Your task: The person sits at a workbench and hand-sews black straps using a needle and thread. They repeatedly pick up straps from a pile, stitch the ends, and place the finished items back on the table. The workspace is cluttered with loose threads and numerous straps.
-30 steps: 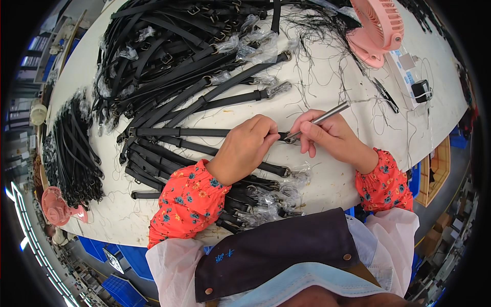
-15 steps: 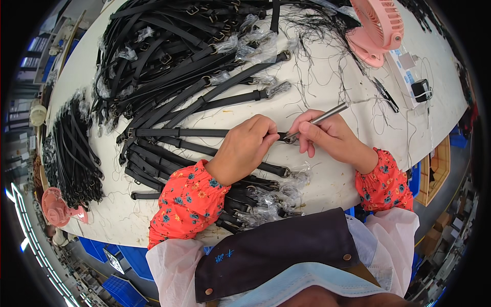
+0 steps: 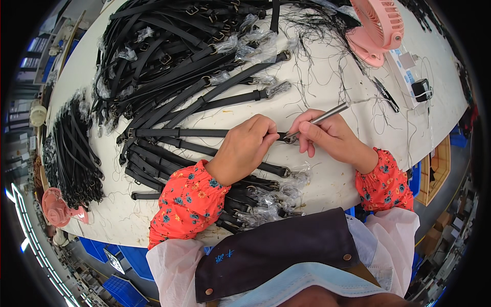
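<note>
My left hand (image 3: 246, 146) is closed on a black strap (image 3: 199, 133), pinching it near its right end. The strap runs left from my fingers over other straps on the white table (image 3: 327, 189). In my right hand (image 3: 327, 135) is a slim silver pen-shaped tool (image 3: 331, 113), held at a slant with its lower end at the strap's end. The fingertips of both hands almost meet there, and hide most of that end. Below my left hand lie more black buckled straps (image 3: 240, 197), their buckles wrapped in clear plastic.
A large heap of black straps (image 3: 169, 56) covers the far left, and a smaller bundle (image 3: 71, 153) lies at the left edge. Pink fans (image 3: 376, 25) stand at the far right and near left. Loose black threads, black snips (image 3: 386, 94) and a power strip (image 3: 404, 77) lie to the right.
</note>
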`<control>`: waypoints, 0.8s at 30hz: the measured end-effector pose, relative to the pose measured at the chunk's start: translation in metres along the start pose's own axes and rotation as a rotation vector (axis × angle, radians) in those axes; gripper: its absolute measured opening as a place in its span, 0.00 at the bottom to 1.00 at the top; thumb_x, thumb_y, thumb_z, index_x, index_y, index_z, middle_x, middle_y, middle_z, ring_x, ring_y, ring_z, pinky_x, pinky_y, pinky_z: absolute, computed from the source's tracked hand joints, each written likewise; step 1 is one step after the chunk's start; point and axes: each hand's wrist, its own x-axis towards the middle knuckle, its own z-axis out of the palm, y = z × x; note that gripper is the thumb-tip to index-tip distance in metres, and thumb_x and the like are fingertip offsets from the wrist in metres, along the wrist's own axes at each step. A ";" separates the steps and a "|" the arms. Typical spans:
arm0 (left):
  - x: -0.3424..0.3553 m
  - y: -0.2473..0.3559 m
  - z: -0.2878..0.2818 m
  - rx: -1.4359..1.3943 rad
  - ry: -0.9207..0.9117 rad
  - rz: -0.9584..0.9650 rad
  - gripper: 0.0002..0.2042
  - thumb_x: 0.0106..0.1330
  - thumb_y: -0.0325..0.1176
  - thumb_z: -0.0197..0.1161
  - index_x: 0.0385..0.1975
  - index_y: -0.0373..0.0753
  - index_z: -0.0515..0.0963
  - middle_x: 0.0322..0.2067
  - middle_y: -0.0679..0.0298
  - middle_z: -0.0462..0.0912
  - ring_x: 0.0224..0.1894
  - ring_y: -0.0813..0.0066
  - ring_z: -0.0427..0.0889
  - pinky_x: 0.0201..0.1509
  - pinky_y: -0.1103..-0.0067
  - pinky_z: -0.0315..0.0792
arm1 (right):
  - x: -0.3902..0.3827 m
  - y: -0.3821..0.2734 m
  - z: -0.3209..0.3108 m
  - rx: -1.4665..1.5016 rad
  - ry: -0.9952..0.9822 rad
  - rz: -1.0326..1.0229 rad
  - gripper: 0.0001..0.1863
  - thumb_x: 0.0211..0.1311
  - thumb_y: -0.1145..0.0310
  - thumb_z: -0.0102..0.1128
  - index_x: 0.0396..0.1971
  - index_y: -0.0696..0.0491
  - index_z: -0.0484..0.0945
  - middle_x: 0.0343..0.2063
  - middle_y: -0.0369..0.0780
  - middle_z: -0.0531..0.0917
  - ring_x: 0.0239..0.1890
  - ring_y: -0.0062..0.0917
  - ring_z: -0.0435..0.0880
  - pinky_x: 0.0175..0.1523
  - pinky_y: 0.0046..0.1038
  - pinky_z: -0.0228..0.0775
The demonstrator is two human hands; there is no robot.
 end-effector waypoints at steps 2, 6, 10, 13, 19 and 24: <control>-0.001 0.000 0.001 -0.019 0.019 -0.035 0.06 0.68 0.21 0.64 0.39 0.33 0.74 0.33 0.57 0.81 0.32 0.64 0.82 0.37 0.74 0.76 | 0.000 -0.001 0.000 0.001 0.005 0.006 0.21 0.79 0.59 0.50 0.37 0.62 0.82 0.29 0.37 0.83 0.22 0.15 0.80 0.29 0.18 0.70; 0.000 0.001 0.001 -0.111 0.058 -0.092 0.07 0.68 0.21 0.63 0.41 0.32 0.73 0.39 0.56 0.81 0.32 0.70 0.82 0.37 0.77 0.76 | 0.000 0.001 -0.001 0.008 0.008 0.001 0.21 0.79 0.59 0.50 0.36 0.62 0.82 0.30 0.37 0.83 0.22 0.15 0.80 0.30 0.18 0.71; 0.002 0.008 -0.004 -0.177 0.027 -0.120 0.12 0.65 0.21 0.67 0.46 0.33 0.76 0.45 0.57 0.79 0.30 0.75 0.79 0.35 0.79 0.74 | -0.001 0.000 -0.002 0.026 0.025 -0.003 0.21 0.79 0.60 0.50 0.35 0.62 0.82 0.31 0.38 0.83 0.23 0.15 0.80 0.30 0.18 0.71; 0.003 0.008 -0.004 -0.089 -0.040 -0.056 0.13 0.62 0.22 0.70 0.47 0.36 0.79 0.46 0.59 0.79 0.29 0.77 0.77 0.34 0.79 0.73 | -0.001 0.001 -0.003 0.025 0.024 -0.023 0.20 0.79 0.61 0.50 0.36 0.62 0.82 0.30 0.37 0.83 0.23 0.15 0.80 0.31 0.18 0.71; 0.009 0.002 -0.005 -0.111 -0.074 -0.080 0.09 0.61 0.22 0.71 0.40 0.36 0.83 0.38 0.62 0.81 0.30 0.75 0.77 0.34 0.77 0.73 | 0.000 0.003 -0.004 0.045 0.013 -0.018 0.19 0.79 0.61 0.49 0.38 0.63 0.81 0.31 0.37 0.83 0.24 0.15 0.80 0.31 0.18 0.71; 0.010 -0.003 -0.003 -0.098 -0.060 -0.037 0.05 0.63 0.22 0.68 0.37 0.35 0.81 0.35 0.60 0.81 0.31 0.67 0.80 0.36 0.75 0.74 | 0.000 0.006 -0.004 0.024 0.025 -0.043 0.20 0.79 0.61 0.50 0.37 0.63 0.81 0.32 0.37 0.83 0.24 0.15 0.80 0.31 0.18 0.71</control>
